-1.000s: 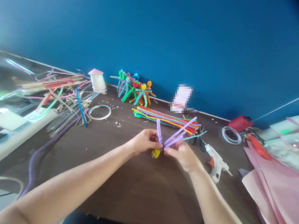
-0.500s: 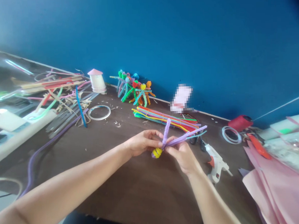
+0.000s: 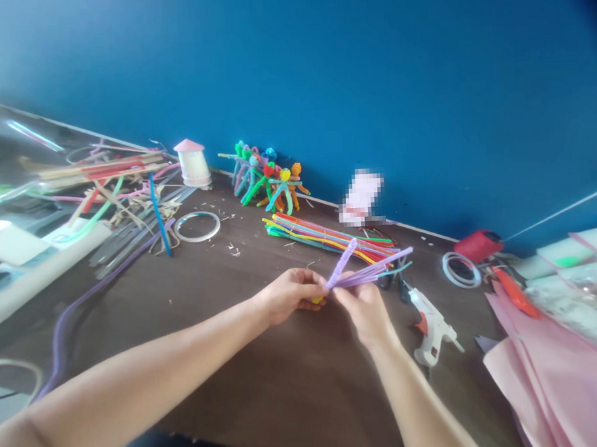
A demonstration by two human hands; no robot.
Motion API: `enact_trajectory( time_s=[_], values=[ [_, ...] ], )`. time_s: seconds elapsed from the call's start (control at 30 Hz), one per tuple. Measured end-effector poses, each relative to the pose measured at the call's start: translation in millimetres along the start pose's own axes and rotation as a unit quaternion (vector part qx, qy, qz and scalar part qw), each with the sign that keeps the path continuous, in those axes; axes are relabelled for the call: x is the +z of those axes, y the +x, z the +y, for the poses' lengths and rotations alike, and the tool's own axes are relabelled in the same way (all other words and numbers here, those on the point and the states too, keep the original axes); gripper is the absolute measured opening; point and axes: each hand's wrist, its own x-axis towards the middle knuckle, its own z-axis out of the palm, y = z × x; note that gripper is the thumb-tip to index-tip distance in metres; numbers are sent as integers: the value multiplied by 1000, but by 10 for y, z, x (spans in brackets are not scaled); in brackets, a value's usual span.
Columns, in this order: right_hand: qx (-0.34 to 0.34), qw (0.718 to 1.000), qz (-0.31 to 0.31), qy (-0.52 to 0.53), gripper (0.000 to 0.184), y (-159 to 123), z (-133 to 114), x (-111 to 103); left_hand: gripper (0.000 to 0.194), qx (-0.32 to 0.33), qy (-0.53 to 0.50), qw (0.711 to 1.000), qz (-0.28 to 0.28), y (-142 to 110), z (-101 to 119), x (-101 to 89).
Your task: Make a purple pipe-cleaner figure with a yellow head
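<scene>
My left hand (image 3: 289, 295) and my right hand (image 3: 364, 311) meet above the dark wooden table (image 3: 222, 287). Several lilac pipe cleaners (image 3: 369, 276) fan out up and to the right from between my fingers. A small yellow pipe-cleaner coil (image 3: 316, 300) sits mostly hidden under my left fingers, which are closed around it. My right fingers pinch the lilac stems where they join the coil.
A bundle of multicoloured pipe cleaners (image 3: 329, 242) lies just beyond my hands, with colourful pipe-cleaner figures (image 3: 269, 182) against the blue wall. Scissors (image 3: 387, 280) and a hot glue gun (image 3: 430, 324) are to the right. Pink paper sheets (image 3: 551, 370) and scattered craft strips flank the table.
The yellow coil has turned and slipped mostly behind my left fingers. The lilac stems have swung to the right and lie closer together, and both hands have shifted slightly.
</scene>
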Motion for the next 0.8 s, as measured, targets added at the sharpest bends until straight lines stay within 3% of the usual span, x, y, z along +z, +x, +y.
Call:
enact_trajectory(
  time_s=[0.13, 0.47, 0.67, 0.8],
  values=[
    [-34, 997, 20, -65, 2, -22, -2, 29, 25, 18, 34, 998, 43, 11, -32, 35],
    [-118, 979, 27, -162, 7, -31, 14, 44, 24, 0, 25, 999, 43, 34, -54, 23],
    [-71, 985, 48, -147, 8, -20, 36, 42, 26, 45, 10, 995, 83, 60, -55, 9],
    [-78, 982, 51, -164, 13, -28, 43, 37, 26, 60, -9, 994, 86, 71, -53, -11]
  ],
)
